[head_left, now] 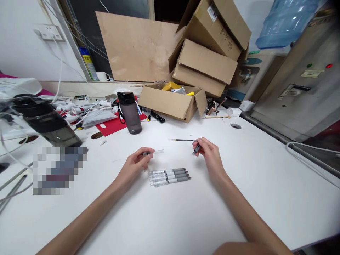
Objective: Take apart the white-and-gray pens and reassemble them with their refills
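My left hand (138,159) is closed in a pinch around a clear pen barrel (159,151), whose see-through end points right. In my right hand (209,152) a dark grey pen grip (196,149) is pinched between the fingers. A thin ink refill (183,140), dark with a clear tail, reaches left from the fingertips of that hand; whether the fingers hold it or only touch it, I cannot tell. Between and below both hands, several assembled pens (171,180) lie side by side on the white table (164,216), clear ends left and grey grips right.
A dark water bottle (130,113) stands behind my left hand, and a larger bottle (50,122) leans at far left near a blurred-out object (63,170). An open cardboard box (164,102) sits at the back. Cables clutter the left; a metal cabinet (294,81) borders the right.
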